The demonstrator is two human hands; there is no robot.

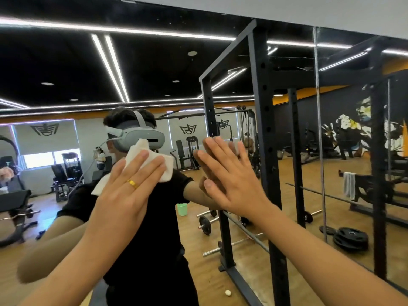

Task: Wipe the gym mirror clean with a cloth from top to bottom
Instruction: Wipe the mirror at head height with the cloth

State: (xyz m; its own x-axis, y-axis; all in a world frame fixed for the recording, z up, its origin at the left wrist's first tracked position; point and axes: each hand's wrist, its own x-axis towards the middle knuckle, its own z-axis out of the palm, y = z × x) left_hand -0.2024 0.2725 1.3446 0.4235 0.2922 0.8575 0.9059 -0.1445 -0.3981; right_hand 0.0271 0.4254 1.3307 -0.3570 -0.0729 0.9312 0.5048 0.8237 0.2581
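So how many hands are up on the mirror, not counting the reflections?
2. The left hand, with a ring, presses the white cloth flat on the mirror; the right hand lies flat on bare glass just right of it. No others show.

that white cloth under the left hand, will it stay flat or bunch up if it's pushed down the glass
Probably floppy: the cloth folds and a corner droops beside the left hand. It will likely bunch unless the flat fingers keep it spread. It should slide easily on the smooth mirror.
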